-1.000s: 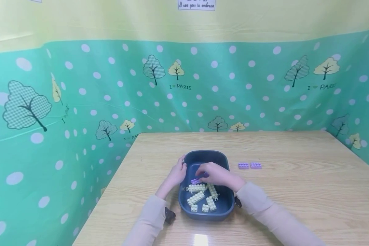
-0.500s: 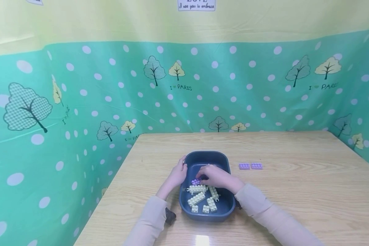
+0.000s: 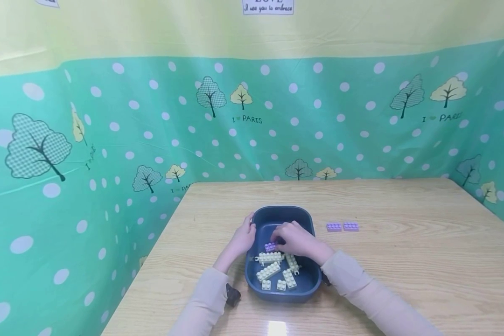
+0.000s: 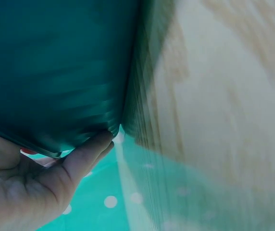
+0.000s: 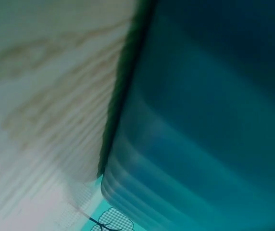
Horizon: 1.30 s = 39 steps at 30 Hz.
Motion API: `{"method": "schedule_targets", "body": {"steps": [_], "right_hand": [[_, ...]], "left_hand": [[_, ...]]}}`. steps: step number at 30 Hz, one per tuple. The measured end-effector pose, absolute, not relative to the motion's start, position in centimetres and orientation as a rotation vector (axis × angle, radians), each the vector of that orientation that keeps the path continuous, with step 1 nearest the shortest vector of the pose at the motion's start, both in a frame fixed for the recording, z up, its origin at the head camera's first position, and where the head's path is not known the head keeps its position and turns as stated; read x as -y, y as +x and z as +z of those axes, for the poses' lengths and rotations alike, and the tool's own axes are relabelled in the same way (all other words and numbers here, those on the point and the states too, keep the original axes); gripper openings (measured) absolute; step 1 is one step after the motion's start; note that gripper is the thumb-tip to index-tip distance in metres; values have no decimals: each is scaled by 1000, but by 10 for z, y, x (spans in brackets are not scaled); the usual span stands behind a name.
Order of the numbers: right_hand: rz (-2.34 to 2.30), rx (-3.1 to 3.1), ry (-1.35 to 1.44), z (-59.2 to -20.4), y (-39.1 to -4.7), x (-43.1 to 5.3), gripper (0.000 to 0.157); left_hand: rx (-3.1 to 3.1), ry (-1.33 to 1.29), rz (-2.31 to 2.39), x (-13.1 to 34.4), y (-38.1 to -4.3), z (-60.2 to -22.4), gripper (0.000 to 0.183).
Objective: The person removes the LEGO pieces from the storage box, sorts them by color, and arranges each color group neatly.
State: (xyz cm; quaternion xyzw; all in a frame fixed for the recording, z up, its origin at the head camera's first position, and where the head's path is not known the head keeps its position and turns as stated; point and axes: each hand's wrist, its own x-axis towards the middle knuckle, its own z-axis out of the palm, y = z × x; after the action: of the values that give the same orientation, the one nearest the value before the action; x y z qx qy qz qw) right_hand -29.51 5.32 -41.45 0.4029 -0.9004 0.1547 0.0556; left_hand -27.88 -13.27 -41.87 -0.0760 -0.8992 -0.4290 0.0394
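My left hand [image 3: 242, 236] grips the left wall of the dark blue bin [image 3: 317, 275], its thumb over the rim; in the left wrist view the fingers [image 4: 87, 156] lie along the outer wall. My right hand [image 3: 295, 239] reaches into the bin from the right, fingers bent down, and pinches the right end of a purple toy brick [image 3: 270, 247]. The fingertips partly cover that brick. Pale yellow toy bricks lie just nearer: a long one with side clips [image 3: 270, 257], a slanted one [image 3: 268, 271], and several others. The right wrist view shows only the bin's outer wall [image 5: 185, 144], not the hand.
Two purple toy bricks, a left one [image 3: 333, 227] and a right one [image 3: 351, 226], lie side by side on the wooden table [image 3: 403, 261] right of the bin. A green and yellow printed curtain [image 3: 277, 116] hangs behind and around the table.
The right hand has shifted slightly right inside the bin, and the purple brick at its fingertips has moved a little right with it. The left hand stays on the rim.
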Motion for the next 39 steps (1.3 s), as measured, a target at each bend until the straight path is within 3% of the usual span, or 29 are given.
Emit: {"method": "schedule_targets", "body": {"steps": [20, 39], "right_hand": [[438, 2708, 1184, -412, -293, -52, 15], [665, 2616, 1232, -404, -292, -53, 24]], "left_hand": [[2756, -229, -1312, 133, -277, -416, 47], [2769, -212, -1316, 132, -278, -418, 47]]}}
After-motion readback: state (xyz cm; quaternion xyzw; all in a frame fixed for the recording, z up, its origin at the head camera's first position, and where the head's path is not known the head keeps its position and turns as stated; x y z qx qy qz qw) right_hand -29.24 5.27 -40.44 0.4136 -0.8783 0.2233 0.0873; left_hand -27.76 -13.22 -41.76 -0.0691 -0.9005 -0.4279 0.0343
